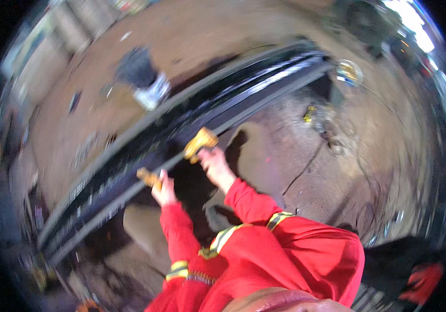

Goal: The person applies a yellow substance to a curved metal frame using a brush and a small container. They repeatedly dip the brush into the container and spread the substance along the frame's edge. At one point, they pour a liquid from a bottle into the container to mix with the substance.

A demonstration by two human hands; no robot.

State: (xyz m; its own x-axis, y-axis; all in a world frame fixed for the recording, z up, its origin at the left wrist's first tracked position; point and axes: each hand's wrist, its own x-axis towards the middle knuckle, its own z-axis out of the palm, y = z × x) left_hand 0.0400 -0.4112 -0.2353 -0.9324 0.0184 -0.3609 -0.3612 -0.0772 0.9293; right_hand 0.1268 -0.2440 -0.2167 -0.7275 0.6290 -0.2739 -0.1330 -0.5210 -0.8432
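My right hand [215, 165] is closed around the grip of a yellow cordless power tool [202, 141], held over the near edge of a long dark steel beam [192, 112]. To its left, my left hand [164, 192] is closed on a smaller yellow-orange object [149, 178], also at the beam's near edge. Motion blur hides the exact kind of both. Red sleeves with reflective bands cover my arms. Whether either object touches the beam, I cannot tell.
Beyond the beam stands a dark bundle with a white base [153, 93]. On the floor at right lie a yellow tool [310, 114], a black cable [306, 169] and a round reel-like object [349, 73]. Large pale blocks [43, 70] stand at the far left.
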